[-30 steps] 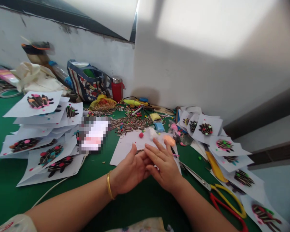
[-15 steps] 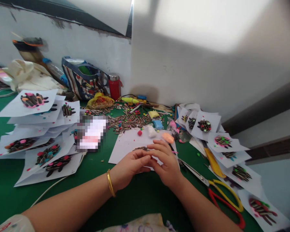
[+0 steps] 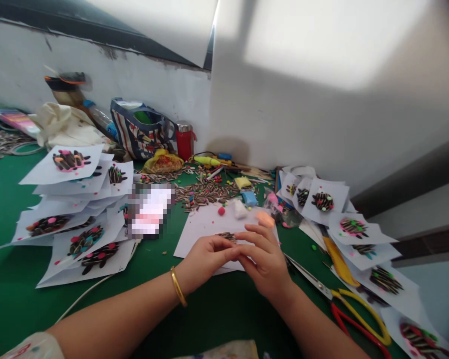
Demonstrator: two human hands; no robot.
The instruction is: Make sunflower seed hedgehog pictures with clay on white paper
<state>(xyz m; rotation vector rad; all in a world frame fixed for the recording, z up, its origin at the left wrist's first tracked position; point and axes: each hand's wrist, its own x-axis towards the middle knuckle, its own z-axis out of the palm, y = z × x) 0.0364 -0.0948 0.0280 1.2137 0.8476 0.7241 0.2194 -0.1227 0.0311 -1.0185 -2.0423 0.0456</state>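
Note:
My left hand (image 3: 208,259) and my right hand (image 3: 265,262) meet at their fingertips above a white sheet of paper (image 3: 193,225). The left thumb and fingers are pinched together. On the right hand, thumb and index finger close against the left fingertips while the other fingers stretch out. Anything between them is hidden or too small to name. Just behind the fingers, a cluster of striped sunflower seeds (image 3: 226,236) lies on the paper, partly covered. A red ball (image 3: 221,211), a white clay lump (image 3: 239,209) and an orange clay lump (image 3: 265,218) sit toward its far edge.
Seed-decorated papers are stacked at left (image 3: 78,204) and spread at right (image 3: 353,227). Scissors (image 3: 327,291) lie beside my right forearm. A pixelated phone (image 3: 149,212) with a cable is at left. Loose seeds (image 3: 205,192), a red flask (image 3: 184,142) and a bag (image 3: 140,132) stand behind.
The view has shifted, so the table things appear farther right and slightly lower. My hands stay together at the fingertips, with small finger movements.

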